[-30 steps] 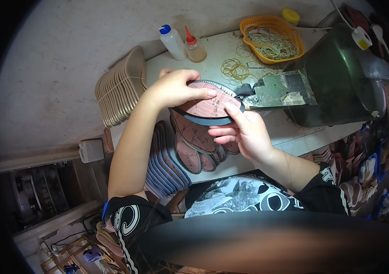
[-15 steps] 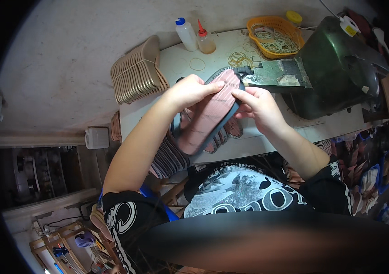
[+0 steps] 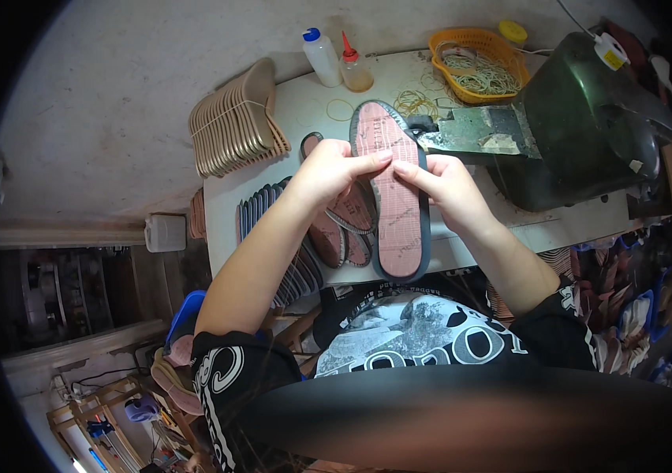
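A pink-faced shoe sole (image 3: 399,225) with a dark rim is held over the table, its long side running from far to near. My left hand (image 3: 334,167) grips its left edge, thumb laid on the pink face. On the opposite edge my right hand (image 3: 453,188) is closed too, its thumb close to the other thumb. The fingers behind the sole are partly hidden. Left of it, several similar pink soles (image 3: 326,239) with stitched-looking rims lie overlapping on the white table (image 3: 225,189), partly covered by my left hand and the held sole.
A dark green machine (image 3: 588,134) with a flat arm stands at the right. Behind are an orange basket (image 3: 478,88) of rubber bands, a red-tipped bottle (image 3: 356,72) and a blue-capped bottle (image 3: 322,61). Left are a tied tan sole stack (image 3: 233,126) and a row of dark soles (image 3: 296,276).
The sole has turned from a slant to nearly upright in the picture, its pink face now fuller in view. Both hands keep hold of it; the soles on the left are less covered.
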The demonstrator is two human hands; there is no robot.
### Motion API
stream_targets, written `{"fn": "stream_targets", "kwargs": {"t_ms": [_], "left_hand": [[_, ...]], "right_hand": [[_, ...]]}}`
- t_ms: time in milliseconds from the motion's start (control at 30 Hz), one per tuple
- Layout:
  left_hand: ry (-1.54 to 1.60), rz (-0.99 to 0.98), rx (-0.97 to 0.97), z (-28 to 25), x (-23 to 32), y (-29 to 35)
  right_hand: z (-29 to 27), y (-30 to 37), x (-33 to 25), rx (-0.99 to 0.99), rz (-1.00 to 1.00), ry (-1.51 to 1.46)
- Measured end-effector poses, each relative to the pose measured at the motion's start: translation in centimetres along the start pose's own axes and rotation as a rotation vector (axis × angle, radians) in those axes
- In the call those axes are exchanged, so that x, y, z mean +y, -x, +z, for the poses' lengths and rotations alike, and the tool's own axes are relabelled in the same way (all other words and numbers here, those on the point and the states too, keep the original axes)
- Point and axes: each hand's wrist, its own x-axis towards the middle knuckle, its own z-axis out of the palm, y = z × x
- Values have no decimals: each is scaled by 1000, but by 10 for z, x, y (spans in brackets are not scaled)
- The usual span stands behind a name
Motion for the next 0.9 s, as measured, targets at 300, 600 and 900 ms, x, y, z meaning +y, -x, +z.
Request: {"fn": "stream_targets", "kwargs": {"t_ms": [300, 600, 900], "left_hand": [[86, -30, 103, 0, -3, -14], [-254, -71, 25, -34, 22, -63], [-710, 973, -238, -56, 41, -118]], "right_hand": [[-12, 53, 23, -194, 298, 44], [20, 25, 28, 45, 72, -261], [25, -9, 13, 195, 21, -333]]}}
